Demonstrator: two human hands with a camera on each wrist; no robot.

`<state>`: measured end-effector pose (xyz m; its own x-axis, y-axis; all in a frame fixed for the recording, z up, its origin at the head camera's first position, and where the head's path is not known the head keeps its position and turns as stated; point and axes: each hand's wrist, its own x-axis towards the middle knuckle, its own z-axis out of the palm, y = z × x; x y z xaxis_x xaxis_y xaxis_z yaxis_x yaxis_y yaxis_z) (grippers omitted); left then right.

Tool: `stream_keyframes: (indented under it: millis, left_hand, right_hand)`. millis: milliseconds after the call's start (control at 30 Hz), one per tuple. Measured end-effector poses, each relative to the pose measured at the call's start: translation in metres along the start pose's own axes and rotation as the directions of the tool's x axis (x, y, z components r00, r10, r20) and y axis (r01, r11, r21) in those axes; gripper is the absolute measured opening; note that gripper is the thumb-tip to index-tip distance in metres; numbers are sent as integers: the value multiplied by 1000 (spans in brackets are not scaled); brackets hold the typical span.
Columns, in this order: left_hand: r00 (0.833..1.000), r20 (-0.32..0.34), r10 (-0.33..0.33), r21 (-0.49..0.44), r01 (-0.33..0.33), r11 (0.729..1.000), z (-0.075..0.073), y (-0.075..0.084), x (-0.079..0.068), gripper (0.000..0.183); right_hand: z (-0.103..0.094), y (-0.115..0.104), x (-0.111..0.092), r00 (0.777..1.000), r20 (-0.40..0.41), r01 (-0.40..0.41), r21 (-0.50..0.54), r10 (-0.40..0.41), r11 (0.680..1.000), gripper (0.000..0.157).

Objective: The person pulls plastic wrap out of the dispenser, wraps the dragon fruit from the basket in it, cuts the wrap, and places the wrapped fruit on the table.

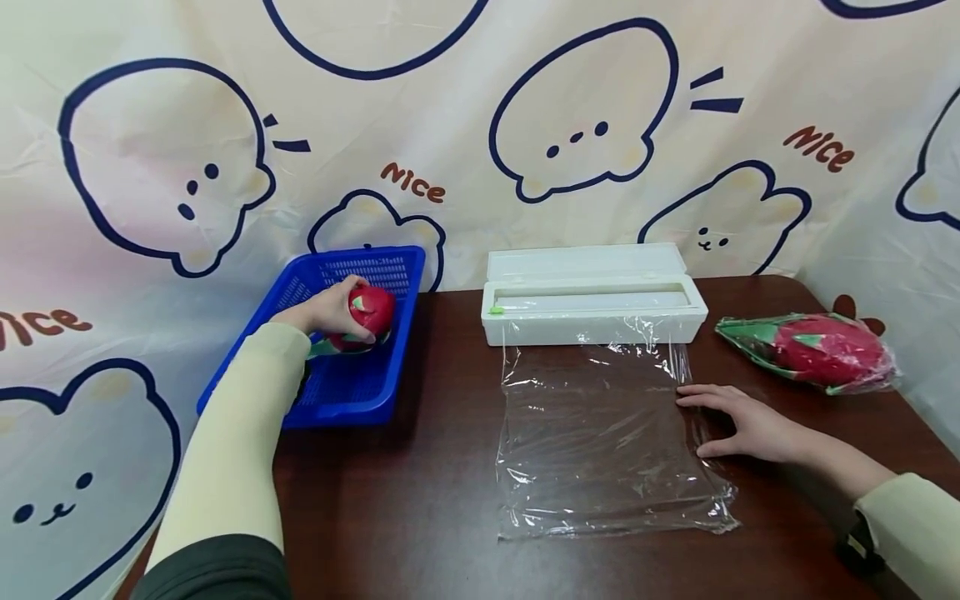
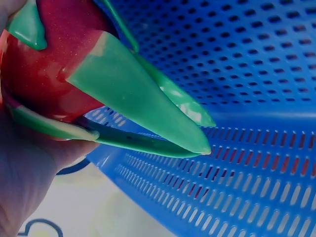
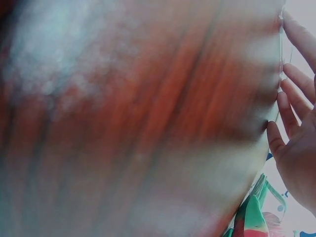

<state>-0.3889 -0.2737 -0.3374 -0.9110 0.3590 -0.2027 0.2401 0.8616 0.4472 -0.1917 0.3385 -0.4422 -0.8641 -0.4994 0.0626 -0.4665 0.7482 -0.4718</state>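
My left hand grips a red dragon fruit with green scales, held over the inside of the blue plastic basket. In the left wrist view, long green leaf tips of the dragon fruit point toward the slotted basket wall. My right hand rests at the right edge of a sheet of clear plastic wrap, its fingers spread and fingertips on the edge. The sheet lies on the table, drawn out from a white wrap dispenser whose lid is up. In the right wrist view, the right hand shows loosely extended fingers.
Another dragon fruit, covered in plastic wrap, lies on the brown table at the right. A green slider sits at the left of the dispenser. A printed cloth hangs behind the table.
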Motion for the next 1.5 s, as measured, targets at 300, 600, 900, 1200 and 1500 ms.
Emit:
stream_keyframes:
  millis: [300,600,900,1200,1500]
  left_hand:
    - [986,-167,-18,-20,15,1000,-23,19,-20,99]
    - [956,-290,37,7,-36,999,-39,43,-52,102]
    - [933,-292,211,40,-208,977,-40,83,-72,103]
    - [889,-207,408,127,-389,913,-23,139,-71,102]
    - [806,-113,581,227,-548,805,9,189,-58,101]
  right_hand:
    - [0,0,0,1000,14,-20,35,19,999,67]
    - [1,-2,-1,1000,13,-2,27,2,1000,66]
    - [-1,-3,-1,1000,14,-12,36,12,999,67]
    - [0,-1,-2,1000,15,-18,43,17,999,66]
    - [3,0,-3,1000,-3,-2,14,2,1000,66]
